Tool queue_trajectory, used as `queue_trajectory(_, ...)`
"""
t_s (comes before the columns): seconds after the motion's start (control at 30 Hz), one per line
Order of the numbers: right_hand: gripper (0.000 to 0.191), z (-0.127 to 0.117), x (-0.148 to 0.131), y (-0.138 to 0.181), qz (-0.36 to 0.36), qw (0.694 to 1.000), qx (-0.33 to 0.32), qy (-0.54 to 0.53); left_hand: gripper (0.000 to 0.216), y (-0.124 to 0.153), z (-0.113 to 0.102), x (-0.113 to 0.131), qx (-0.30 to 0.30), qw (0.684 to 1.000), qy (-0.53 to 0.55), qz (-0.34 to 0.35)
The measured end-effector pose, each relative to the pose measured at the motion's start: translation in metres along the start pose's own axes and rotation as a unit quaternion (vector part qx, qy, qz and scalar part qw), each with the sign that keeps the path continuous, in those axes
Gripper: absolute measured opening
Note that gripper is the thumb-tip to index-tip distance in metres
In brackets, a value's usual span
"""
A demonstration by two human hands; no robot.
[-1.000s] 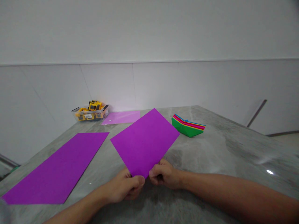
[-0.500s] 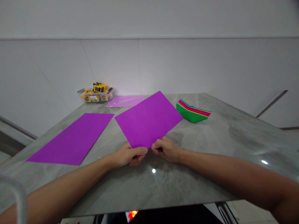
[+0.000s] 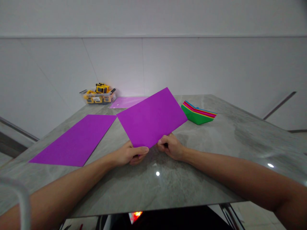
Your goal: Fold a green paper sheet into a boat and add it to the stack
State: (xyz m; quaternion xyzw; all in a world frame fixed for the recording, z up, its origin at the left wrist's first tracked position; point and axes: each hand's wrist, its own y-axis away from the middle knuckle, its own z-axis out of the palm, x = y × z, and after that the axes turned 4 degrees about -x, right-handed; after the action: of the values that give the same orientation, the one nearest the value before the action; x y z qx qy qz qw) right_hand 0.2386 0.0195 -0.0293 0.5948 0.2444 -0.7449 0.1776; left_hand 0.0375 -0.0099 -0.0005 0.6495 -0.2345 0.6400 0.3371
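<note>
A purple sheet of paper [image 3: 153, 116] is held up at a slant above the table, its far corner pointing away from me. My left hand [image 3: 134, 154] is closed on its near corner, thumb on top and fingers beneath. Along the lower right edge, my right hand [image 3: 171, 146] pinches the same sheet with its fingers curled; the fingertips behind the paper are hidden. To the left another purple sheet [image 3: 76, 140] lies flat on the table. Right of the held sheet stands a nested set of folded paper boats [image 3: 198, 114], green outermost, with yellow, red, pink and blue edges showing.
The grey marbled table [image 3: 216, 143] reaches back to a white wall [image 3: 179, 67]. At the back left, a clear plastic box [image 3: 98, 97] holds yellow toy vehicles [image 3: 102, 88]. Beside it lies a pale purple packet [image 3: 129, 101]. A blurred white curved bar [image 3: 24, 204] shows at the lower left.
The held sheet has tilted up a little, its far corner rising and shifting slightly right. Both hands keep their grip on it. The whole view has shifted slightly.
</note>
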Motion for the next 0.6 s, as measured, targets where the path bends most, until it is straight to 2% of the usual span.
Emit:
queue_trajectory(0.13, 0.029, -0.014, -0.007, -0.008, -0.02, 0.999, 0.025, -0.032, 0.045, 0.005, -0.009, -0.001, 0.006, 1.0, 0.003, 0.017)
queue_trajectory(0.23, 0.027, -0.025, -0.009, -0.011, -0.023, 0.999, 0.018, -0.043, 0.046, 0.006, -0.012, -0.006, 0.017, 0.999, 0.006, 0.039)
queue_trajectory(0.33, 0.029, -0.021, -0.006, -0.006, -0.007, 0.999, -0.034, -0.03, 0.048, 0.002, -0.008, -0.011, 0.02, 0.999, 0.002, 0.048)
queue_trajectory(0.43, 0.03, -0.006, -0.002, 0.003, 0.037, 0.985, -0.168, 0.002, 0.049, -0.001, -0.002, -0.013, 0.012, 0.999, -0.015, 0.03)
queue_trajectory(0.5, 0.029, 0.003, -0.003, 0.008, 0.06, 0.98, -0.187, 0.023, 0.049, -0.002, 0.002, -0.012, 0.0, 0.999, -0.03, 0.025)
queue_trajectory(0.6, 0.031, 0.008, -0.009, 0.011, 0.084, 0.979, -0.174, 0.059, 0.048, -0.001, 0.005, -0.011, -0.018, 0.998, -0.054, 0.018)
